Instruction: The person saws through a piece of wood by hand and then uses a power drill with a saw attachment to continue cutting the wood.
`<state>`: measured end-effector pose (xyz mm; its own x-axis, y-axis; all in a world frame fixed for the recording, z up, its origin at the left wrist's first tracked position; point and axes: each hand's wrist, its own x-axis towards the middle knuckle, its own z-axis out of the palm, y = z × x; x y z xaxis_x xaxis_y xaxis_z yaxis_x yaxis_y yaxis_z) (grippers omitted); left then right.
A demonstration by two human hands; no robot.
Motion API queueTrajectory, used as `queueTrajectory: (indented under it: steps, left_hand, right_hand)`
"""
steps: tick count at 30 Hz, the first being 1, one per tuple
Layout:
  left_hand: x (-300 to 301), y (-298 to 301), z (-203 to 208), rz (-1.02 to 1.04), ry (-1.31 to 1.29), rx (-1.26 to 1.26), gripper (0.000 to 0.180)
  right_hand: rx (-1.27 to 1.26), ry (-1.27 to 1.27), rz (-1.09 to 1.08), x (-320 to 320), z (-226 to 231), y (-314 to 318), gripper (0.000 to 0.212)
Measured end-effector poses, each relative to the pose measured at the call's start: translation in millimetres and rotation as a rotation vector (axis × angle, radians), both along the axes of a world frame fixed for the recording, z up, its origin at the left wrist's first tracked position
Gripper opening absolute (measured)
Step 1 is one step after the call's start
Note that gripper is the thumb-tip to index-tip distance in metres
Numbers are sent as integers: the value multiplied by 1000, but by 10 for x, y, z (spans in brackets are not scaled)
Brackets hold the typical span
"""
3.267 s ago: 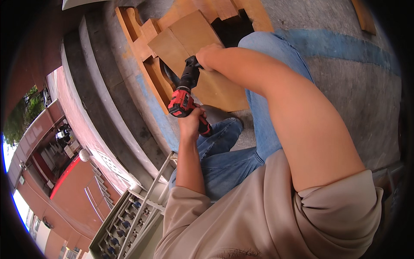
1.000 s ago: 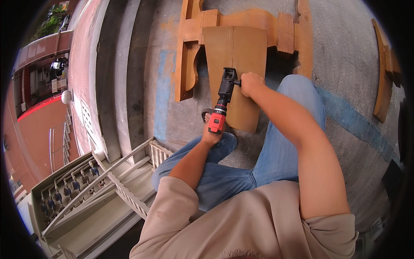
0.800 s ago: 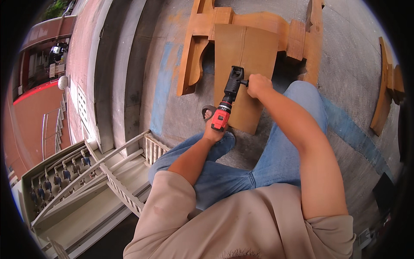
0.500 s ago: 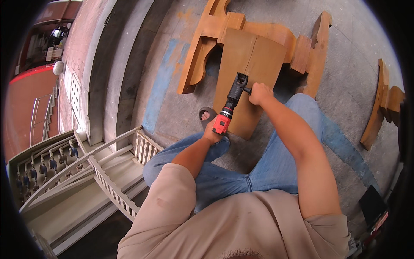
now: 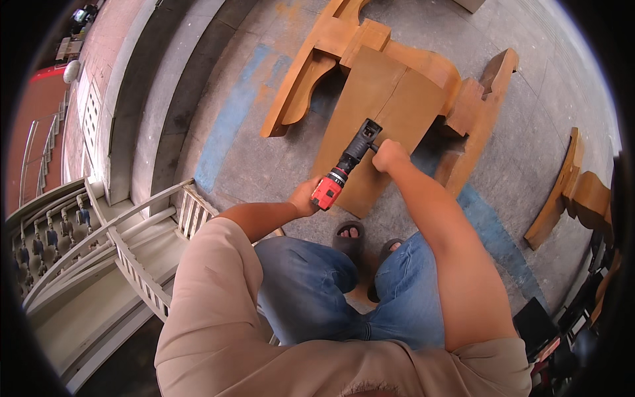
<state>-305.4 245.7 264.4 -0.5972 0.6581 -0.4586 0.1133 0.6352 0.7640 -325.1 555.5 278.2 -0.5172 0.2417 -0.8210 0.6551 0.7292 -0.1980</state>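
Both my hands hold a red-and-black cordless power tool, which looks like a drill with a long black attachment. My left hand is closed around its rear grip, partly hidden by the red body. My right hand is closed on the black side handle near the front. Beneath the tool lies a tapered brown wooden board with a curved far end and a thin dark line along it. The tool's black head is over the board; I cannot tell whether it touches. A curved wooden frame piece supports the far part.
Wooden legs stand at the left and right of the board. Another curved wooden piece lies far right. My slippered feet are just below the board. A pale slatted bench and stone steps line the left.
My view has shifted and both slippered feet now show close together. My left forearm swings farther out to the left, and the tool tilts more, its rear end toward the left.
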Motion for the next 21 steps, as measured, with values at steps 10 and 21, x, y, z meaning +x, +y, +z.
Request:
queueTrajectory:
  steps: [10,21]
  left_hand:
    - [315,117,-91,167,-28,170,65]
    - [506,27,-361,214,113,301,40]
  right_hand:
    - [-17,62,89,37,-179,117,26]
    - [-282,104,181,12,-298,275,25]
